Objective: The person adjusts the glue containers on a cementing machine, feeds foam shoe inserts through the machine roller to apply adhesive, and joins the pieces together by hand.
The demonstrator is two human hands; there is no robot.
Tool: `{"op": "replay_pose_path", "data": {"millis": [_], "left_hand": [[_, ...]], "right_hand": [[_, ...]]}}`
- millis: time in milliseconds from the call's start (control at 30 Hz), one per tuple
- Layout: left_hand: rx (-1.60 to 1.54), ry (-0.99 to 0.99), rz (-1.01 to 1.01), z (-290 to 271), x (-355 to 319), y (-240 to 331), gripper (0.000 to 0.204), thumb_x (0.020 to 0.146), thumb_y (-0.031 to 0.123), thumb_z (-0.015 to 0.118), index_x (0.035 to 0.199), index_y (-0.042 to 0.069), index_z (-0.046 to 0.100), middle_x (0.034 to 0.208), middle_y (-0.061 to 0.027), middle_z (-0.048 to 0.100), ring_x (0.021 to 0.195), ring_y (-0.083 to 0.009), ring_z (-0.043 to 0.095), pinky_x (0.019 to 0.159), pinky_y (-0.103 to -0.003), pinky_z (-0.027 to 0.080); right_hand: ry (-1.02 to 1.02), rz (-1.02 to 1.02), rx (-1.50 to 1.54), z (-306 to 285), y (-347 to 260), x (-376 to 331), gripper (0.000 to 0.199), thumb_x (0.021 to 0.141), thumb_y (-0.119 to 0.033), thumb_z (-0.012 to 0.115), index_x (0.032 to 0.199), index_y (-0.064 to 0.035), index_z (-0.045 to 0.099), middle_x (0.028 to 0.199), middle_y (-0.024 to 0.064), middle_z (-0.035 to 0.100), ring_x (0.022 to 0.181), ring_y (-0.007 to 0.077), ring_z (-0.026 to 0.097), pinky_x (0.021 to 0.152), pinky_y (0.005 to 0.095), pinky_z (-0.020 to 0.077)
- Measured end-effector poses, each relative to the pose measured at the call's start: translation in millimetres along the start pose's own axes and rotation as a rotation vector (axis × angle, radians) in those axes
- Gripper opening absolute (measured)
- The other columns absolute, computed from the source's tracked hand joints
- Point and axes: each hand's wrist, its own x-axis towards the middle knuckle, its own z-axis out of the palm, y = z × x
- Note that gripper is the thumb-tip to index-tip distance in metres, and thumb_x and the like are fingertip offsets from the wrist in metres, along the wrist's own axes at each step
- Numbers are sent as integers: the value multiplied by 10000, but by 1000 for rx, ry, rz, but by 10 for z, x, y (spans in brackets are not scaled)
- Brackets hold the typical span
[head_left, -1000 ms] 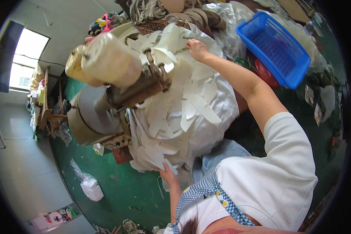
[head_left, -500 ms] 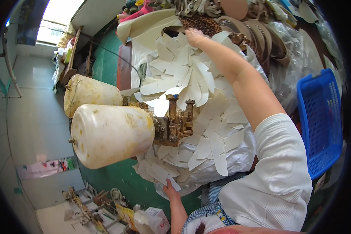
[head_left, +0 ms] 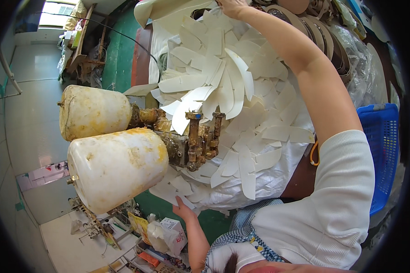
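Note:
My left hand (head_left: 183, 209) is closed on the edge of a white cut sheet (head_left: 165, 190), low at the near side of a heap. The heap (head_left: 232, 91) is of many thin white pieces, long and rounded like insole or shoe-upper shapes, spread on white plastic sheeting (head_left: 278, 182). My right arm stretches far across the heap. My right hand (head_left: 233, 7) is at the top edge of the picture, beside dark strap-like pieces, and its fingers are mostly cut off. Whether it grips anything cannot be seen.
Two stained white pots (head_left: 118, 166) on a glue-crusted metal machine (head_left: 191, 141) jut over the heap from the left. Stacked brown soles (head_left: 312, 32) lie at the far right, with clear plastic (head_left: 357, 57) beside them. A blue basket (head_left: 380, 145) stands right.
The view has shifted, and the heap and right hand now sit higher in the picture. The left hand, still with the white piece, appears further left. The right arm stays outstretched.

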Motion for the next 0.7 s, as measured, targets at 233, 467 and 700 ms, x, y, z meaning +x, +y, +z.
{"op": "replay_pose_path", "data": {"millis": [233,467,700], "left_hand": [[-199,-85,137,397,100,605,363,933,150,525,1213,-79,496,1206,-138,551,1016,-192,547,859,-317,445],[-295,-32,133,654,736,229,389,919,188,569,1219,-44,481,1172,-132,561,1020,-233,567,853,-367,497],[-319,-45,-60,625,580,275,429,911,192,563,1267,-12,440,1256,-143,501,1059,-272,548,872,-397,521]], "right_hand": [[330,249,68,-362,514,323,176,706,-106,534,832,-64,649,924,127,653,984,289,575,846,455,420],[87,469,14,137,727,294,238,798,-124,480,918,-105,684,1024,97,652,1064,264,554,881,424,413],[166,337,905,319,1345,263,347,704,-76,597,1041,-2,630,920,140,648,850,256,617,719,330,495]]}}
